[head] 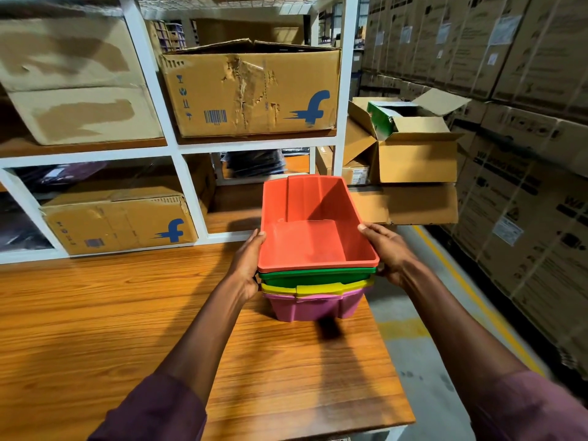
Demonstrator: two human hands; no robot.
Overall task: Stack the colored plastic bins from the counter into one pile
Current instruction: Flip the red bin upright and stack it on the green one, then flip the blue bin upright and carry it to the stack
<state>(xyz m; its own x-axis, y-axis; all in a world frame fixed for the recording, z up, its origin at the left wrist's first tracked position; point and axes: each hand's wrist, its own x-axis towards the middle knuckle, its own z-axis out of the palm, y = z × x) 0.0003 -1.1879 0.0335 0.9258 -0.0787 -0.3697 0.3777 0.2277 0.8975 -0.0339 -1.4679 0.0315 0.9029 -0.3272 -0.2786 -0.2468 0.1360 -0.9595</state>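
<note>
Several plastic bins are nested in one pile near the right edge of the wooden counter (127, 313). An orange-red bin (315, 224) is on top, and below it show the rims of a green bin (315, 275) and a yellow bin (318, 288), with a pink bin (313, 308) at the bottom. My left hand (246, 267) grips the pile's left side, thumb on the orange rim. On the opposite side my right hand (386, 249) grips it the same way. The pile looks held slightly off the counter, with a shadow beneath it.
A white shelving unit (178, 154) with cardboard boxes stands behind the counter. Open cartons (413, 154) are piled to the right of it. Tall stacks of boxes (525, 154) line the right wall beyond a floor aisle with a yellow line (477, 300).
</note>
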